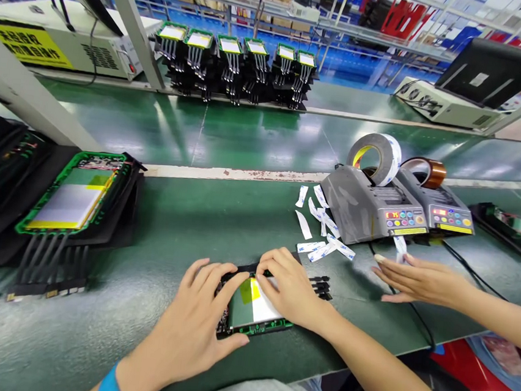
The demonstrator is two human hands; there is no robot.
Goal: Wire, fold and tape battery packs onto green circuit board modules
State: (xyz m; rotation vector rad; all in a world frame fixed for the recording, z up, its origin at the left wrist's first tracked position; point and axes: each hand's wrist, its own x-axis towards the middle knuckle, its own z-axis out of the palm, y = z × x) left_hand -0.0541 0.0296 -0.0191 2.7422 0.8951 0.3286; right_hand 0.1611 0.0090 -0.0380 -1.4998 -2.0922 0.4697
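Observation:
A black electronic assembly [242,312] with a green-edged circuit board, a silver-white flat panel and yellow tape lies on the green bench before me. My left hand [206,307] spans its left side, fingers over the far edge and thumb near the front edge. At the far edge, my right hand [290,290] has thumb and forefinger pinched close to my left forefinger. Whatever is between those fingertips is too small or hidden to make out. Dark cable ends [320,286] stick out at the assembly's right, partly behind my right hand.
Cut white tape strips [325,217] lie beyond my hands, beside a tape dispenser [370,206]. A co-worker's hand [418,279] touches a strip at its outlet. Another dispenser [448,207] adjoins it. A similar assembly [73,196] sits left; several more [234,64] are stacked behind.

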